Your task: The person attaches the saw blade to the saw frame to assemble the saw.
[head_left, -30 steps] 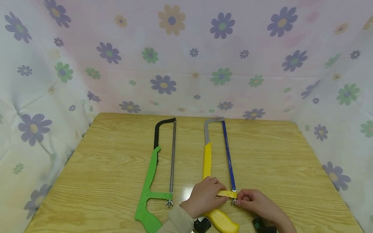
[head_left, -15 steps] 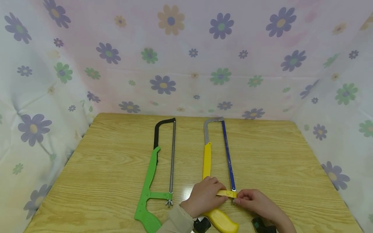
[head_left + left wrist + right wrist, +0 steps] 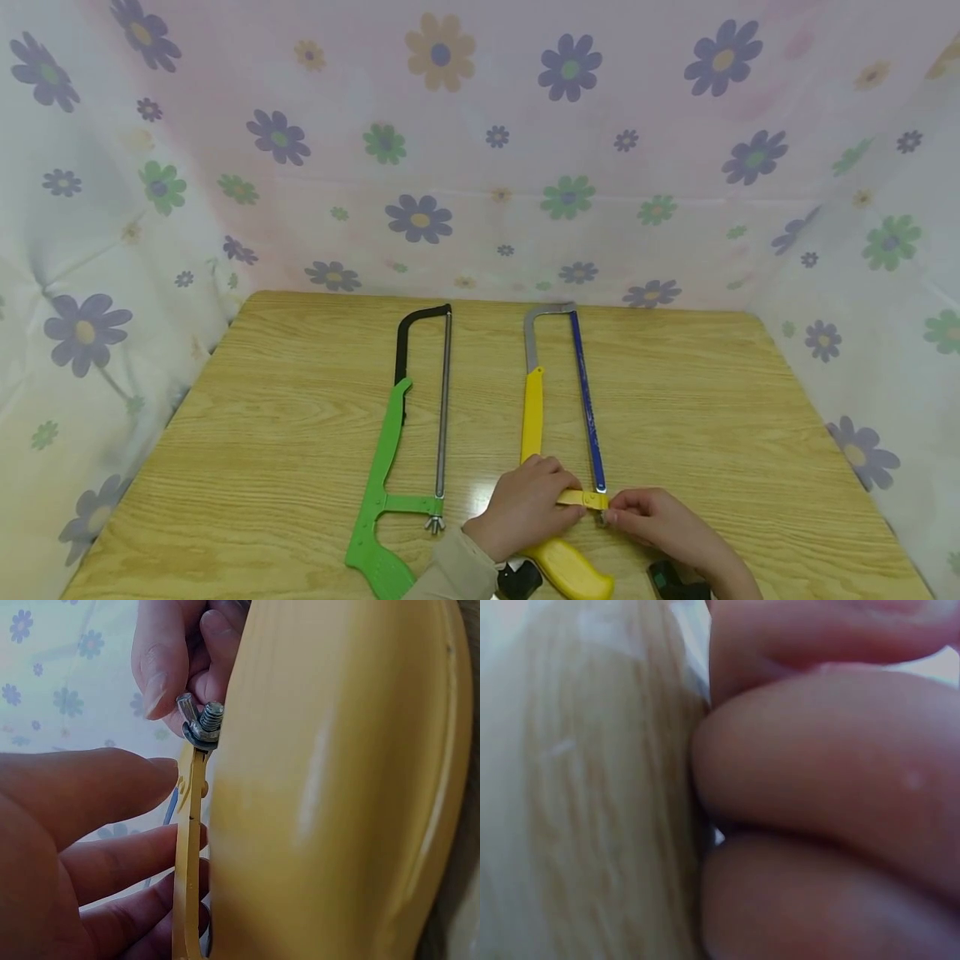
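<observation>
A hacksaw [image 3: 533, 408] with a yellow handle, grey front frame and blue blade [image 3: 588, 400] lies on the table in the head view. My left hand [image 3: 525, 507] rests over its handle and holds the yellow crossbar [image 3: 583, 498]. Thumb and fingers stand on both sides of that bar in the left wrist view. At the blade's near end, my right hand [image 3: 663, 525] pinches the metal wing nut [image 3: 201, 726] with thumb and curled forefinger. The right wrist view shows mostly blurred fingers [image 3: 825, 757] close to the wood surface.
To the left lies a second hacksaw [image 3: 385, 450], green with a black front frame, a grey blade and its own wing nut [image 3: 435, 523]. Black wrist devices [image 3: 519, 578] show at the bottom. Flowered cloth [image 3: 480, 167] surrounds the wooden table [image 3: 285, 417].
My right thumb and forefinger shift slightly at the wing nut, which is covered a little differently than before. The left hand and both hacksaws stay in place.
</observation>
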`<state>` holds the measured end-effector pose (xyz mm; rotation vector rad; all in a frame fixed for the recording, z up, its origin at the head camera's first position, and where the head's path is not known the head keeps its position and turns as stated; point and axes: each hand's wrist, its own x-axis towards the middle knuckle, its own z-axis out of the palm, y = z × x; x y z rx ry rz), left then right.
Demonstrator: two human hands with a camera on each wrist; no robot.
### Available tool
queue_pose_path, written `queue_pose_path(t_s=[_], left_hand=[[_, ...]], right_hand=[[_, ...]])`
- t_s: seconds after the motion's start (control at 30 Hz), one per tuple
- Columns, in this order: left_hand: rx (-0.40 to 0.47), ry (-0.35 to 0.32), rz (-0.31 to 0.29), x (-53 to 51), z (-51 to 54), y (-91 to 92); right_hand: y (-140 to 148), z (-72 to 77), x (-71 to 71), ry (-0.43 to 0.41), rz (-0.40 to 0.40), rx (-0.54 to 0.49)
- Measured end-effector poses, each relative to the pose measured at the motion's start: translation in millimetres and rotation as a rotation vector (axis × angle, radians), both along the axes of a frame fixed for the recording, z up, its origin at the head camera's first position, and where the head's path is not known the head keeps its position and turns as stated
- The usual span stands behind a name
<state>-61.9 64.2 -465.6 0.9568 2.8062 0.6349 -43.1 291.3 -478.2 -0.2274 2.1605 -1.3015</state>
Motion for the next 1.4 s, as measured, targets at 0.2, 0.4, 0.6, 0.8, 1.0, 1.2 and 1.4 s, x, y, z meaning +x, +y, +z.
queue_pose_path(t_s=[0.2, 0.4, 0.6, 0.8, 1.0, 1.2, 1.4], left_hand=[[0.006, 0.007, 0.0, 0.5, -1.2, -0.2], [-0.002, 0.007, -0.002, 0.0, -1.6, 0.0], [-0.007, 0.007, -0.001, 0.0, -1.8, 0.0], [-0.006, 0.006, 0.001, 0.4, -1.5, 0.1], [-0.007, 0.007, 0.0, 0.6, -1.5, 0.3], [-0.003, 0.01, 0.001, 0.8, -1.9, 0.4], [0.0, -0.003, 0.002, 0.0, -2.1, -0.5]], right_hand=[[-0.5, -0.5, 0.4, -0.003, 0.004, 0.001], [0.1, -1.4, 0.0, 0.004, 0.005, 0.016], [-0.1, -1.2, -0.2, -0.004, 0.007, -0.001], [-0.5, -0.7, 0.2, -0.005, 0.007, -0.009], [0.6, -2.0, 0.1, -0.011, 0.008, -0.011], [0.9, -2.0, 0.3, -0.009, 0.008, -0.013], [-0.3, -2.3, -0.1, 0.03, 0.028, -0.008]])
